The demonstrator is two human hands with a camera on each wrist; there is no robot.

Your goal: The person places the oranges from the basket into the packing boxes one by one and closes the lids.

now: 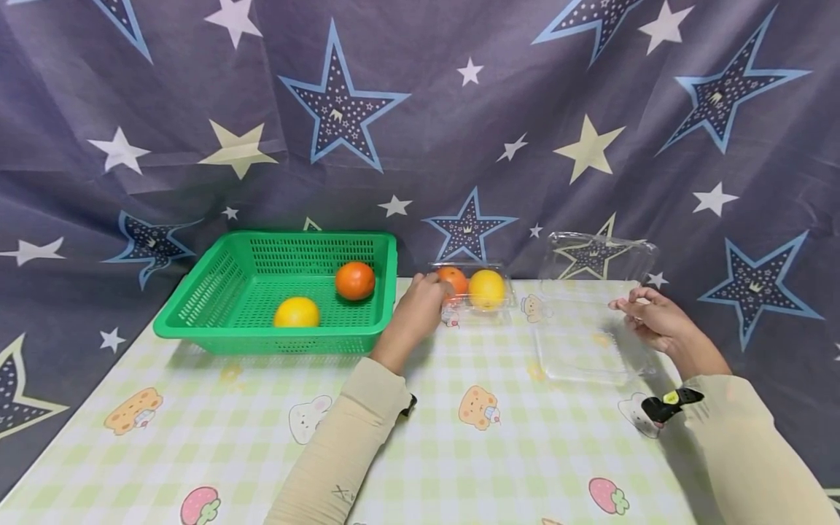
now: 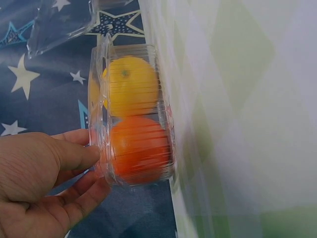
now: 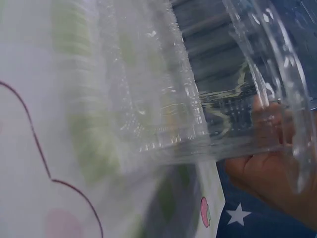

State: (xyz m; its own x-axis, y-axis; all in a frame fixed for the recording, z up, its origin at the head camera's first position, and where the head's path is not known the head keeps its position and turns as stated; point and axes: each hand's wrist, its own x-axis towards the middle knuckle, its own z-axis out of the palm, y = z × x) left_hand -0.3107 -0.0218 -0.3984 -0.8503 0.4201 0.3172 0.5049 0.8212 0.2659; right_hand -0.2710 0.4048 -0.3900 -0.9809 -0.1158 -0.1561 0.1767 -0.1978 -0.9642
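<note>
My left hand pinches the near-side edge of a small clear plastic box, thumb on one side and fingers on the other. Inside that box sit an orange-red round fruit and a yellow round fruit, side by side. A larger clear plastic container stands opened at the right, its lid raised against the backdrop. My right hand is at its right side, fingers bent at the rim. In the right wrist view, the fingers show through the clear wall.
A green perforated basket stands at the left with another yellow fruit and another orange-red fruit in it. A checked cloth covers the table; a star-patterned curtain hangs right behind its back edge.
</note>
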